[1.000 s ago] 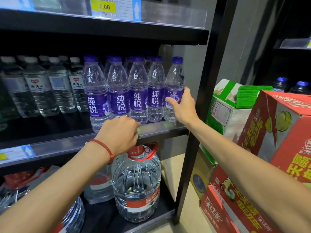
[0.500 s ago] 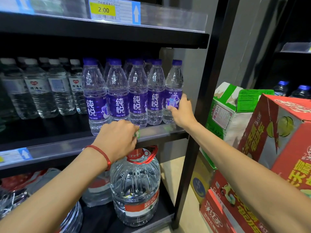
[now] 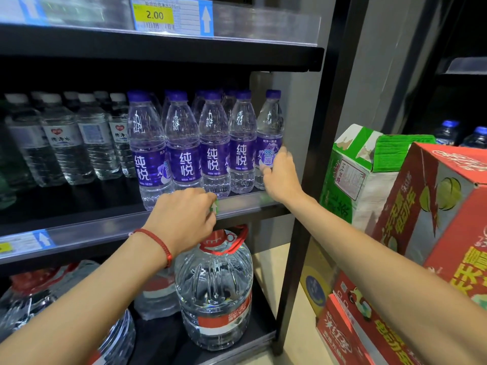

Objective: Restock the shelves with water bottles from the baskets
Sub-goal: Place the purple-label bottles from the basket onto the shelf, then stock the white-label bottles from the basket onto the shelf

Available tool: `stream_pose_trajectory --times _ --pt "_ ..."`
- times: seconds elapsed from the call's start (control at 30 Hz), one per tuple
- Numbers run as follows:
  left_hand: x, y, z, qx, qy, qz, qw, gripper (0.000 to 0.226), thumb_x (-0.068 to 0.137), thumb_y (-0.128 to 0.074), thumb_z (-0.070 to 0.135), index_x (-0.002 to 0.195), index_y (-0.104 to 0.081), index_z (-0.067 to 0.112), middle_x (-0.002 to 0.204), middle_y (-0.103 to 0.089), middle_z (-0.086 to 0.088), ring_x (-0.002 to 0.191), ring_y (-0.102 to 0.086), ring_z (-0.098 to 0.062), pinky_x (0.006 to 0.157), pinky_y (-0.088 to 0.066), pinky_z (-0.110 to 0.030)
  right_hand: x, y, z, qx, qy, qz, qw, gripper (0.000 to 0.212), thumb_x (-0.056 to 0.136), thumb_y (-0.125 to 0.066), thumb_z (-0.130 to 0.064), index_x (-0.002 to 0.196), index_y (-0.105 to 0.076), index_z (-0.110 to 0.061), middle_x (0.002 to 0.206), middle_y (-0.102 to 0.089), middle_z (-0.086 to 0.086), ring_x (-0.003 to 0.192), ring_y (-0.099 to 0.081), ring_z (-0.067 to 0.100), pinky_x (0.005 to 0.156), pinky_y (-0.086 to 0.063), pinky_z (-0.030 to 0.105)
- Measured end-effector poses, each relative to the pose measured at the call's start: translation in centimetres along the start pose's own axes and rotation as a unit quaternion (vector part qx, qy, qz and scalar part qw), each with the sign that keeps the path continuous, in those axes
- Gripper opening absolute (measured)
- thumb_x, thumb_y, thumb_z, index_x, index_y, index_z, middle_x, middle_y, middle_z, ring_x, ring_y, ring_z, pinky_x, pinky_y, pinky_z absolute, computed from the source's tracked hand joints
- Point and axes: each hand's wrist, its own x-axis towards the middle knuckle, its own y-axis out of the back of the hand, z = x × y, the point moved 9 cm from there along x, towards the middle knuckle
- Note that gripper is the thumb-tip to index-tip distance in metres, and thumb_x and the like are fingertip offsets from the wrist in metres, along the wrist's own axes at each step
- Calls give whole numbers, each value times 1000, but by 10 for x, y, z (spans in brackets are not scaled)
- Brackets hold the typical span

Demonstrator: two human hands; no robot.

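Several purple-label water bottles [image 3: 184, 154] with purple caps stand in a front row on the middle shelf, more behind them. My right hand [image 3: 280, 177] grips the rightmost bottle [image 3: 270, 122] at its label, thumb in front; the bottle stands upright on the shelf, its QR-code side facing me. Lower and to the left, my left hand [image 3: 184, 214], with a red cord on the wrist, has its fingers curled over the shelf's clear front rail [image 3: 105, 227], just below the purple row. No basket is in view.
White-capped bottles [image 3: 66, 143] fill the shelf's left part. Large jugs [image 3: 214, 291] with red handles sit on the bottom shelf. The black upright post [image 3: 316, 154] stands right of my hand. Red [image 3: 434, 206] and green-white [image 3: 350, 175] cartons are stacked at right. The upper shelf [image 3: 184, 51] overhangs closely.
My right hand has slid down the rightmost bottle and the bottle has turned in place, bringing its QR-code side forward. My left hand has stayed on the rail.
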Motion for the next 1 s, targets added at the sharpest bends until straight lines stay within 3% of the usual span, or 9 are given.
stream_pose_trajectory --times 0.1,0.2,0.33,0.5,0.6,0.77,1.0 --pt "-5 5 1 4 -4 5 1000 35 102 -41 41 127 -61 26 116 -65 7 103 -68 -23 70 -50 -36 -21 4 -10 -33 34 0 999 67 101 -63 -12 156 -27 -4 153 -37 14 140 -43 28 113 -42 38" --pt "-12 16 -2 12 0 25 1000 34 101 -42 42 124 -62 27 114 -65 7 104 -68 -22 70 -49 -35 -52 13 -24 -76 94 -4 993 59 101 -60 -16 154 -34 -9 149 -38 9 137 -40 26 105 -37 32" --pt "-27 31 -6 24 0 48 999 29 99 -48 43 114 -65 25 102 -65 6 97 -69 -23 63 -48 -33 -95 13 -49 -210 204 -20 956 34 100 -58 -32 130 -62 -17 127 -58 1 119 -51 23 94 -44 40" --pt "-66 33 -18 102 -11 26 994 21 82 -70 40 84 -67 19 75 -63 0 70 -66 -29 54 -47 -34 -142 -12 -82 -287 305 -69 905 39 95 -49 -49 111 -66 -19 106 -63 -2 102 -56 23 90 -44 42" --pt "-106 29 -33 123 20 -1 992 21 82 -68 41 84 -65 19 76 -61 -1 73 -65 -30 59 -47 -36 -177 -35 -102 -283 357 -101 884 44 92 -44 -54 102 -67 -17 97 -63 0 97 -57 26 84 -40 43" --pt "-191 34 -61 148 105 -22 983 30 86 -44 42 86 -64 20 81 -60 -2 78 -62 -30 61 -45 -37 -237 -84 -138 -246 429 -159 854 45 89 -44 -56 99 -64 -17 94 -62 1 93 -58 28 83 -41 44" --pt "-326 44 -103 185 236 -94 949 28 89 -44 43 95 -58 20 91 -57 -2 88 -60 -30 68 -48 -41 -343 -156 -193 -150 521 -238 806 40 89 -48 -53 97 -63 -17 92 -62 2 91 -60 29 79 -42 43"
